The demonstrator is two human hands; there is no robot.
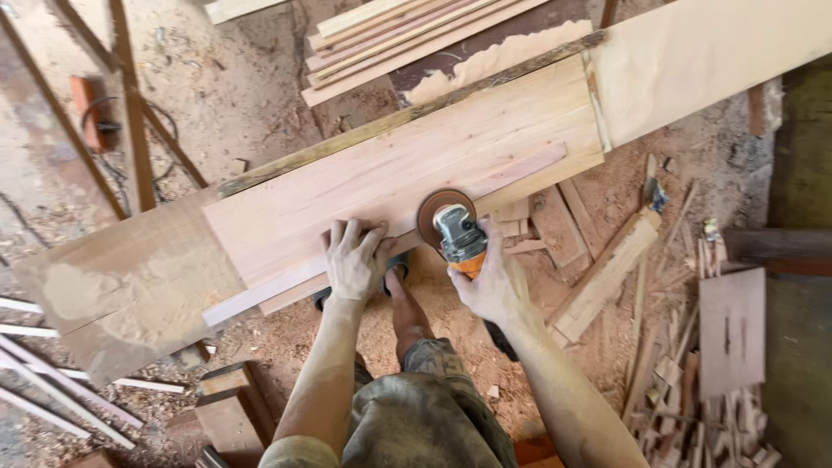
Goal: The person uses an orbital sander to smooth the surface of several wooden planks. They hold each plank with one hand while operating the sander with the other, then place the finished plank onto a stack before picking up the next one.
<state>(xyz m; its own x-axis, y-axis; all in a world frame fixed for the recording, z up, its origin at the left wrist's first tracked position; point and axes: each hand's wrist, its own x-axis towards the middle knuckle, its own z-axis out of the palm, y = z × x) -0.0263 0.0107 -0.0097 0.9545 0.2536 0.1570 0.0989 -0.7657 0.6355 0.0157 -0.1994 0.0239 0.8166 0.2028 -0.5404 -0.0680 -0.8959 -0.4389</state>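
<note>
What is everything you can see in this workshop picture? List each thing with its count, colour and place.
wide plank: one, pale reddish, across the middle
thin strip: one, pinkish, lying on the plank
angle grinder: one, grey and orange, at the plank's near edge
slat bundle: several, pale, top centre
offcut pile: many, brown, lower right
sawdust floor: reddish, below the plank
left hand: one, dusty, pressing flat on the plank
right hand: one, gripping the grinder
</note>
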